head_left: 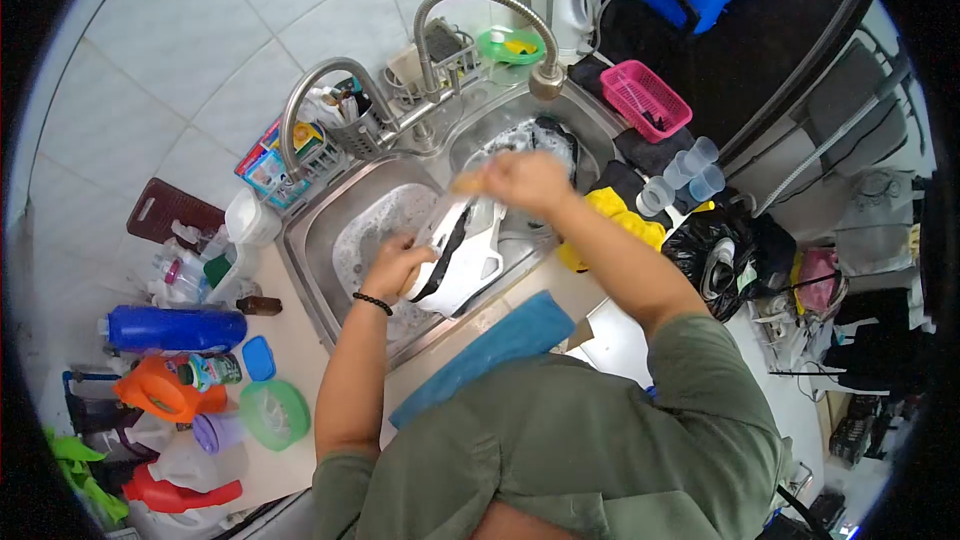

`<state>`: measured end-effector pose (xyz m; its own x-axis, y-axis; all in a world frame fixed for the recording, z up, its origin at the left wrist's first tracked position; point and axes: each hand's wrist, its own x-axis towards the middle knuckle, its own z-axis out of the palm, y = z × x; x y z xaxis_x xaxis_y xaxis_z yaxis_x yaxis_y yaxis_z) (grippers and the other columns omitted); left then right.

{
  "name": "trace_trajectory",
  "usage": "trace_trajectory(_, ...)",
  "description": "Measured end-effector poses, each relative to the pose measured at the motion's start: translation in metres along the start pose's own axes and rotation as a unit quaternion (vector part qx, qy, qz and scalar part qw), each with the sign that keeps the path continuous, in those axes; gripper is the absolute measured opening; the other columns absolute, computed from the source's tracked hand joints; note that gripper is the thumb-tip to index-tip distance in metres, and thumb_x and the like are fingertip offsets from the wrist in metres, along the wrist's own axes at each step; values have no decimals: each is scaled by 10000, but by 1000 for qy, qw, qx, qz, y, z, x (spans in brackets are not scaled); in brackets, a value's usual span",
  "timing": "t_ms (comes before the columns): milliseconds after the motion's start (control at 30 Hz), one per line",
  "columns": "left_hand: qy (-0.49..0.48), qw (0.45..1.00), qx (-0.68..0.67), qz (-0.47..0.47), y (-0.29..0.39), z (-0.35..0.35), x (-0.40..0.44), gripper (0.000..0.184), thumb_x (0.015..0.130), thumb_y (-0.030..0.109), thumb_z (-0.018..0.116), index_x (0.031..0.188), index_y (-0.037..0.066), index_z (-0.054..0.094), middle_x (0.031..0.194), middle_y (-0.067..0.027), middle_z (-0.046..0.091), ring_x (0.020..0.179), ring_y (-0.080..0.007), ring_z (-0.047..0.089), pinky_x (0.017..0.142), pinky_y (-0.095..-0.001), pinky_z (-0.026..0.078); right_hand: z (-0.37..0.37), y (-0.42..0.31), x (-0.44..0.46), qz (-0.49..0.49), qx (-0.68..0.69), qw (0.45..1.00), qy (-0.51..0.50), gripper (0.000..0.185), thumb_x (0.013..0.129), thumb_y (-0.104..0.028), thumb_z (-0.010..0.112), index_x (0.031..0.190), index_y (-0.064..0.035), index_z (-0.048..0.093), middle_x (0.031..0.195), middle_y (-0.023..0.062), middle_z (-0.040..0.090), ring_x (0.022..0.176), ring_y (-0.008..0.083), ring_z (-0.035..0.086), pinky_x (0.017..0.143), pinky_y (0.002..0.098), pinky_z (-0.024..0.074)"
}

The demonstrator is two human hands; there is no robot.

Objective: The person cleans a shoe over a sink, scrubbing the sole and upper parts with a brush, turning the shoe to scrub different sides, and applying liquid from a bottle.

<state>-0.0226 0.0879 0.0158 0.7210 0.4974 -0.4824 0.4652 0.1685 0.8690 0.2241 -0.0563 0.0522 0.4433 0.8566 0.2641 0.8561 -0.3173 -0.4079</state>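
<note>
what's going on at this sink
A person is bent over a double sink, with the left hand holding a white item with a black band. The right hand, blurred, seems to grip something tan at the item's far end, too blurred to name. Suds lie in both basins, with something dark in the right one.
</note>
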Motion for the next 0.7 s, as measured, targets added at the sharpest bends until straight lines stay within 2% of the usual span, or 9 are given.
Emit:
trace_trajectory(67, -34, 986, -147, -71, 7, 5, -14, 474, 744, 213, 716, 1129, -46, 619, 948, -116, 681, 800, -195, 665, 696, -321, 533, 4, 27, 17, 2, -39, 999, -4, 502, 900, -594, 475, 791, -164, 709, 677, 125, 664, 604, 316, 660, 557, 441, 515)
trace_trajectory(133, -36, 985, -140, -96, -6, 7, -6, 634, 770, 178, 680, 1311, -85, 479, 1080, -148, 651, 882, -195, 664, 737, -306, 542, -6, 15, 16, -35, -58, 995, -70, 518, 891, -597, 490, 735, -143, 685, 653, 131, 648, 573, 314, 650, 540, 439, 508)
trace_trajectory(167, -50, 987, -126, -84, -4, 7, -5, 665, 767, 176, 686, 1329, -92, 455, 1098, -156, 645, 901, -198, 665, 751, -308, 546, -4, -7, 2, -147, -76, 983, -78, 523, 880, -600, 502, 689, -149, 686, 656, 124, 656, 563, 305, 650, 530, 433, 504)
trace_trajectory(200, -64, 989, -109, -73, -1, 7, -5, 696, 763, 173, 692, 1348, -100, 431, 1116, -164, 640, 919, -202, 666, 765, -311, 549, 0, -25, -5, -221, -52, 969, -100, 613, 876, -698, 431, 827, -191, 772, 729, 98, 703, 683, 301, 692, 627, 429, 546)
trace_trajectory(367, -72, 982, -159, -71, -24, -2, -6, 747, 759, 168, 702, 1372, -132, 399, 1133, -184, 638, 954, -209, 668, 791, -318, 551, -7, 70, 42, -11, -87, 993, -76, 595, 875, -696, 436, 836, -205, 770, 729, 121, 696, 666, 304, 686, 621, 441, 543)
trace_trajectory(467, -56, 986, -146, -64, -19, 1, -10, 760, 755, 161, 699, 1381, -144, 395, 1138, -200, 638, 965, -225, 666, 816, -314, 542, -1, 18, 26, -85, -22, 992, -90, 601, 871, -699, 440, 840, -197, 768, 743, 128, 700, 660, 312, 684, 614, 442, 541)
trace_trajectory(500, -49, 987, -137, -63, -20, 1, -11, 757, 755, 161, 698, 1379, -145, 397, 1142, -205, 636, 964, -230, 666, 818, -313, 540, 8, 3, 21, -211, -70, 971, -92, 610, 873, -708, 427, 882, -206, 773, 765, 128, 708, 678, 316, 688, 628, 435, 542)
trace_trajectory(633, -60, 987, -135, -67, -22, -6, -23, 827, 752, 171, 704, 1406, -166, 327, 1187, -228, 610, 977, -242, 661, 829, -311, 534, -24, 35, 45, -44, -110, 986, -114, 643, 865, -729, 403, 886, -205, 776, 743, 123, 704, 685, 321, 685, 655, 437, 539)
trace_trajectory(700, -64, 983, -153, -77, -15, -3, -31, 844, 751, 177, 709, 1413, -165, 313, 1186, -230, 608, 977, -241, 659, 829, -312, 534, -14, 36, 43, -77, -97, 984, -126, 623, 864, -718, 421, 869, -203, 773, 711, 120, 695, 651, 326, 677, 625, 438, 533)
